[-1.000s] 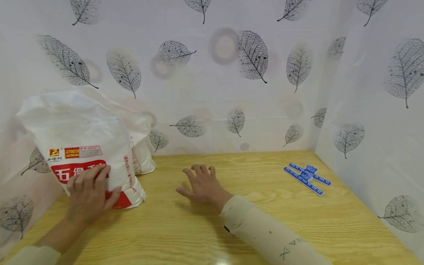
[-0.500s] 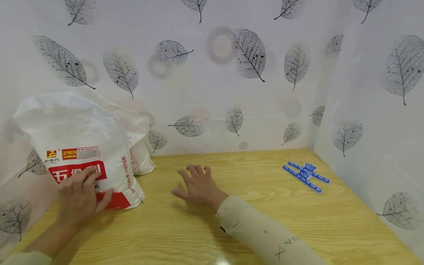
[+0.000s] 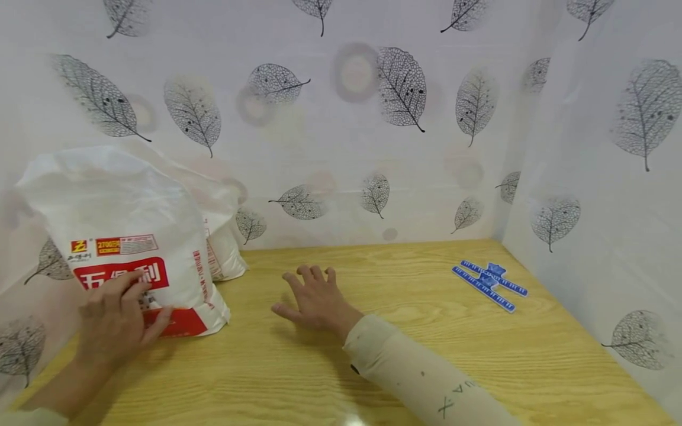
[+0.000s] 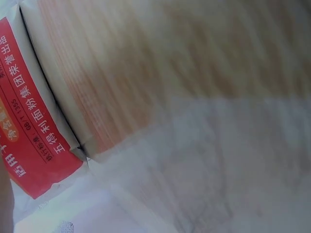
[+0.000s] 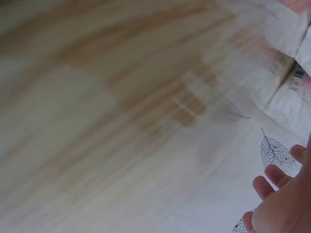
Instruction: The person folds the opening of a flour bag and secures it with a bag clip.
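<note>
On the left of the wooden table stands a white flour bag [image 3: 125, 201] with red printed panels. My left hand [image 3: 114, 319] is in front of its lower part, fingers loosely bent; whether the fingertips touch the bag I cannot tell. In the left wrist view, the red label of the flour bag [image 4: 36, 121] shows at the left edge. My right hand [image 3: 319, 305] hovers over the table's middle, right of the bag, fingers spread and holding nothing. The right wrist view shows part of the right hand [image 5: 282, 206] at the lower right.
A second white bag [image 3: 229, 257] stands partly hidden behind the first. On the table's right side lie blue long-barred clips [image 3: 490, 278] with piano-key marks. A leaf-patterned curtain [image 3: 319, 136] closes off the back and sides of the table [image 3: 405, 284].
My left hand has slid left across the bag's front, uncovering more of its red lettering. The right hand has shifted slightly left in view, as has the whole scene. Clips and bags stay put.
</note>
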Demonstrator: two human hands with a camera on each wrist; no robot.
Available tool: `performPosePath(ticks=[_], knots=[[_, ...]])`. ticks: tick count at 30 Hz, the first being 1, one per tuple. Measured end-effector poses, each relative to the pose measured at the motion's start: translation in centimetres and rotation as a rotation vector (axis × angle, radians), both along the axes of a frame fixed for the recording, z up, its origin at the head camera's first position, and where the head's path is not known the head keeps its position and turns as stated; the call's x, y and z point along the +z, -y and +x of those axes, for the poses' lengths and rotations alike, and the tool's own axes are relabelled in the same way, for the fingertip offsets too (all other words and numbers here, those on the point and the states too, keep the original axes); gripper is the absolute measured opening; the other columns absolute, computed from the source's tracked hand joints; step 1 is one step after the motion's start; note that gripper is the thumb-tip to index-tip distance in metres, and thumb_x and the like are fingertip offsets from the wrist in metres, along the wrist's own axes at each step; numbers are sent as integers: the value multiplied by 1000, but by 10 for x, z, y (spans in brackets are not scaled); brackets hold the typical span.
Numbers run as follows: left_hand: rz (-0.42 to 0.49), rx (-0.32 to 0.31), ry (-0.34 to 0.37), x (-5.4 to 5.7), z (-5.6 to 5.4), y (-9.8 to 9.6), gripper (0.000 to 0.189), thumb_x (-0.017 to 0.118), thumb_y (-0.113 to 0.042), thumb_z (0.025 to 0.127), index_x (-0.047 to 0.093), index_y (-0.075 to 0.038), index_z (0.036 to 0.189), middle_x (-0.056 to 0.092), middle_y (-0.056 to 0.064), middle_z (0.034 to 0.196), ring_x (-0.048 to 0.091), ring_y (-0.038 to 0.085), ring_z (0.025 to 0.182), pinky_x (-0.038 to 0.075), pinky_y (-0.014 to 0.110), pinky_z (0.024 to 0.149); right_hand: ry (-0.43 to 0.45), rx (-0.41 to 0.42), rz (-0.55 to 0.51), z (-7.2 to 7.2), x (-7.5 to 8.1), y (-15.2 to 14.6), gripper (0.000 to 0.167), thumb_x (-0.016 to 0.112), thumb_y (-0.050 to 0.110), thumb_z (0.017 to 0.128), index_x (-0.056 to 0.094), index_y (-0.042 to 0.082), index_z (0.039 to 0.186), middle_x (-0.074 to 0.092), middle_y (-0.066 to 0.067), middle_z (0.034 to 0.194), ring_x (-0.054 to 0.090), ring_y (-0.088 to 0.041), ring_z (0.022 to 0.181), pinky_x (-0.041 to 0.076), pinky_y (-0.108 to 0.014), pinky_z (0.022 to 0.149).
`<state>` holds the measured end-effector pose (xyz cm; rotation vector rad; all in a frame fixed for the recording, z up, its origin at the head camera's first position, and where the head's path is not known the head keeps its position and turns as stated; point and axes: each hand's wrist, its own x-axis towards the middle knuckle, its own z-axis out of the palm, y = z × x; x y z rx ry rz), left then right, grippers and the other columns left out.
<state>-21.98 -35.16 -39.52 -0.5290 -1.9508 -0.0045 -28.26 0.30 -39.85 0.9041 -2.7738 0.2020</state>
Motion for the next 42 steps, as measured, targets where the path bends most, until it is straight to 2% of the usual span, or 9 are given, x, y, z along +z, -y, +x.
performPosePath(ticks=[6, 12, 17, 20, 25, 30, 34, 39, 42], knots=[[-19, 39, 33, -1, 5, 9, 72, 28, -59, 100, 44, 9, 117, 34, 29, 138, 33, 45, 120, 23, 58, 79, 3, -2, -9, 0, 0, 6, 72, 35, 73, 95, 40, 27, 150, 47, -4, 142, 42, -27, 131, 28, -57, 105], [-22, 62, 60, 2, 6, 14, 81, 25, -65, 98, 44, 13, 113, 36, 31, 134, 34, 46, 117, 27, 59, 77, -33, 1, 1, 1, 0, 11, 72, 34, 73, 96, 42, 27, 149, 49, -4, 139, 44, -25, 127, 29, -55, 102], [12, 192, 112, 6, 10, 15, 89, 21, -71, 94, 44, 13, 111, 42, 34, 127, 39, 45, 115, 36, 57, 65, -20, 12, 8, 2, -1, 17, 73, 30, 75, 95, 41, 28, 151, 47, -3, 141, 44, -25, 129, 29, -56, 103], [42, 232, 140, 6, 13, 17, 92, 19, -73, 93, 42, 13, 114, 40, 36, 127, 38, 47, 113, 34, 56, 63, -10, 18, 11, 2, -2, 20, 74, 29, 75, 95, 40, 28, 152, 46, -3, 142, 43, -24, 130, 29, -56, 103], [47, 242, 158, 3, 13, 20, 93, 17, -74, 92, 39, 12, 117, 36, 37, 129, 32, 48, 114, 28, 54, 65, 10, -1, 15, 3, -1, 21, 74, 29, 75, 95, 39, 29, 152, 45, -2, 143, 43, -23, 131, 29, -55, 103], [47, 219, 116, -2, 11, 22, 93, 17, -75, 93, 37, 13, 118, 35, 37, 130, 30, 49, 112, 24, 56, 66, 26, -7, 11, 4, 0, 19, 73, 29, 75, 96, 39, 29, 152, 45, -4, 145, 43, -24, 131, 29, -55, 104], [37, 266, 139, 0, 11, 24, 97, 15, -76, 92, 43, 15, 108, 42, 39, 124, 38, 50, 103, 29, 56, 65, 23, -10, 18, 4, -1, 19, 74, 30, 75, 95, 39, 29, 152, 46, -3, 144, 43, -24, 130, 29, -55, 104], [36, 359, 172, 9, 13, 27, 104, 9, -81, 88, 51, 14, 84, 59, 38, 98, 49, 46, 72, 34, 47, 48, 18, -15, 19, 4, -3, 24, 74, 28, 76, 95, 39, 30, 151, 46, -1, 142, 44, -23, 129, 28, -55, 104], [59, 342, 192, 7, 14, 30, 104, 11, -80, 89, 48, 17, 94, 51, 42, 108, 44, 48, 84, 32, 50, 57, 12, -21, 10, 5, -2, 27, 74, 28, 77, 94, 40, 31, 151, 47, 0, 141, 45, -22, 129, 28, -55, 104]])
